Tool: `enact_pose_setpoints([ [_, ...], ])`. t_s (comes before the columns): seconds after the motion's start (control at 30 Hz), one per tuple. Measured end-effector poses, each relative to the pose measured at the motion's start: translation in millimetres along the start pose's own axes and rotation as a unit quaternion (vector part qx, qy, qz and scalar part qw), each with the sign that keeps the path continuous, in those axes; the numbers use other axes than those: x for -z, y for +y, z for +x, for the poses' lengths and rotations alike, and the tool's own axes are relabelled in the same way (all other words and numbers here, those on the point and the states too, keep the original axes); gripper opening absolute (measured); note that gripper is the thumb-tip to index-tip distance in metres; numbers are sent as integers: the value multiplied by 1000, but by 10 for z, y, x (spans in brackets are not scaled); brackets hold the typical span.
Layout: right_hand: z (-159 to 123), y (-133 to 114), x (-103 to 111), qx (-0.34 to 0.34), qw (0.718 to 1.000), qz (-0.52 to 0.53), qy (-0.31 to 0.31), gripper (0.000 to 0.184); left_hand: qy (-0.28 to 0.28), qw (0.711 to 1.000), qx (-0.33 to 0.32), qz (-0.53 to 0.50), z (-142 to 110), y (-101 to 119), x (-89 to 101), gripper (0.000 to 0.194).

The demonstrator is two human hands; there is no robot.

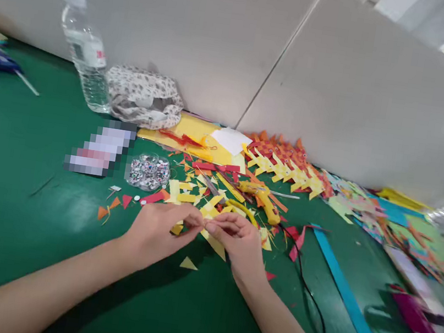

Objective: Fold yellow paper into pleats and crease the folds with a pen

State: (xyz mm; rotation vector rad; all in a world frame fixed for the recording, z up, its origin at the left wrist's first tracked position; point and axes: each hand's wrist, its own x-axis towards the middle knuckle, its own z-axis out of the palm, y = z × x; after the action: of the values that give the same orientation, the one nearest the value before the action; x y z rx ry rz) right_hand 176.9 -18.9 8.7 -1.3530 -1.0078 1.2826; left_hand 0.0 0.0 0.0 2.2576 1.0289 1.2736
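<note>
My left hand (162, 230) and my right hand (238, 241) meet over the green table (12, 202), fingers pinched together on a small yellow paper piece (214, 243). A loose yellow triangle (188, 263) lies just below them. Behind the hands spreads a heap of yellow, red and orange paper scraps (206, 189). A yellow glue gun (263, 197) lies among them, its black cord (307, 290) trailing toward me on the right.
A water bottle (84, 51) and a patterned cloth (144, 96) stand by the white wall. A clear tub of googly eyes (149, 171) sits left of the scraps. Finished orange-yellow paper shapes (289, 165) line the wall. A blue strip (338, 284) and coloured papers (405, 227) lie right.
</note>
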Motion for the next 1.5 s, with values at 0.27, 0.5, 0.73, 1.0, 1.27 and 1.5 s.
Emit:
enact_pose_setpoints([
  [0.27, -18, 8, -65, 4, 1000, 25, 16, 27, 20, 996, -74, 53, -44, 12, -16, 14],
  [0.5, -16, 14, -83, 21, 999, 45, 12, 25, 32, 997, -29, 56, -29, 56, -50, 20],
  [0.73, -3, 20, -68, 33, 999, 42, -8, 23, 26, 998, 54, -7, -5, 122, -38, 29],
  [1.0, 2, 24, -38, 41, 999, 27, -7, 22, -10, 985, 134, -111, -19, 80, -37, 19],
  [1.27, -11, 45, -35, 45, 999, 17, 0, 21, -5, 989, 116, -91, -32, 66, -51, 8],
  [1.5, -13, 39, -57, 46, 999, 16, 10, 22, 0, 992, 102, -80, -14, 81, -39, 5],
])
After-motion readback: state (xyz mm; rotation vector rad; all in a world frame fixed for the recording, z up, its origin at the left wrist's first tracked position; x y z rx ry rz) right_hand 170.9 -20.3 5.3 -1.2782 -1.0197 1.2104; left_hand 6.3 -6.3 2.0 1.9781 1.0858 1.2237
